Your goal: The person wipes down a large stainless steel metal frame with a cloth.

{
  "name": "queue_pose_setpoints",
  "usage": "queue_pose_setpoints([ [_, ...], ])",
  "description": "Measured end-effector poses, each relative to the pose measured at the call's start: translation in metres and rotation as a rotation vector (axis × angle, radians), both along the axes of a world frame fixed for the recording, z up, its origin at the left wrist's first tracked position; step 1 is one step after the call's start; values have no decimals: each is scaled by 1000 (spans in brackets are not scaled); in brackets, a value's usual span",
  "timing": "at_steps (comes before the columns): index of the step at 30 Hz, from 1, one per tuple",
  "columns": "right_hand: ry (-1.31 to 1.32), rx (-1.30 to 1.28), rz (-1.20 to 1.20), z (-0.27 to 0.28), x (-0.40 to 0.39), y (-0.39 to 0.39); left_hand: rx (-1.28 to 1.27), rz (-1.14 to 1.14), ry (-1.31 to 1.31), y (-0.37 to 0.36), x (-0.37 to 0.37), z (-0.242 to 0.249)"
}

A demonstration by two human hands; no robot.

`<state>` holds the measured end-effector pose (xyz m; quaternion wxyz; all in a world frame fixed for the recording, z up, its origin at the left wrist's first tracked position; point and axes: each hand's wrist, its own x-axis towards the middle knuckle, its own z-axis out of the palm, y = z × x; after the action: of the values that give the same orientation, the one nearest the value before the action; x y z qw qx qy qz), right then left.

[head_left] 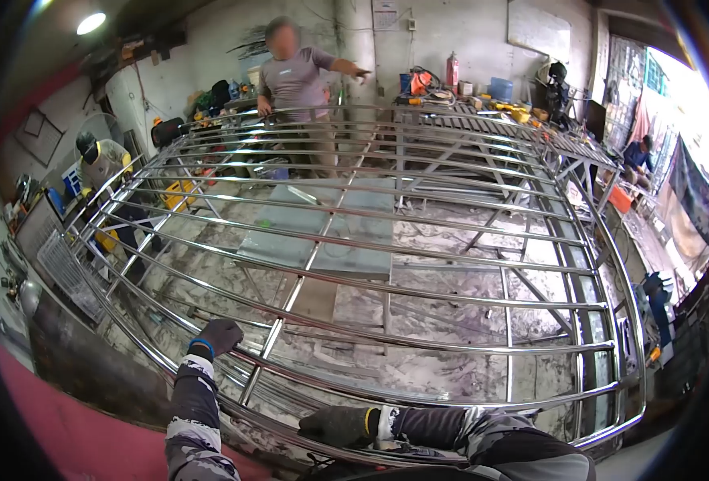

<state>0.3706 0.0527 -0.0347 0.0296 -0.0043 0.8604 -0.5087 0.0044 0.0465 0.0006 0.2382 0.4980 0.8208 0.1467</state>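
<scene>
A large frame of shiny metal tubes (334, 325), with many crossbars, spreads out in front of me. My left hand (222, 335), in a dark glove with a blue band at the wrist, is closed on a tube near the frame's left front. Lower down, my right hand (334, 426) reaches across to the left in a dark glove with a yellow cuff. Its fingers are together and curl over the nearest tubes, their tips partly hidden.
A person (297, 76) stands beyond the frame with one arm stretched out. Another bends at the left (106, 160); a third sits far right (637, 154). A slatted metal workbench (483, 124) carries tools. A grey sheet (354, 240) lies beneath the frame.
</scene>
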Motion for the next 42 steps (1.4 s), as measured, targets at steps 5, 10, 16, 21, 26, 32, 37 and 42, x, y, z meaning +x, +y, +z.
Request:
queue_pose_setpoints([
  [5, -18, -9, 7, -16, 6, 0, -25, -9, 19, 0, 4, 4],
  [10, -50, -164, 55, -29, 44, 6, -25, -26, 2, 3, 3, 8],
  [16, -49, -227, 36, -19, 42, 9, -44, -11, 48, 1, -2, 1],
  [21, -23, -565, 112, -6, 26, 15, -31, -72, 78, 7, -9, -7],
  [26, -186, -497, -43, 11, 34, 9, -33, 21, 21, 2, 2, 5],
  [32, -199, -562, -34, 13, 57, 11, -64, -10, 20, 5, -3, 0],
  [37, -148, -451, 24, 6, 48, 11, -92, -21, 17, 8, -7, -5],
  [42, 29, -318, 55, 12, 17, 4, -90, -40, 56, 9, -5, -6],
])
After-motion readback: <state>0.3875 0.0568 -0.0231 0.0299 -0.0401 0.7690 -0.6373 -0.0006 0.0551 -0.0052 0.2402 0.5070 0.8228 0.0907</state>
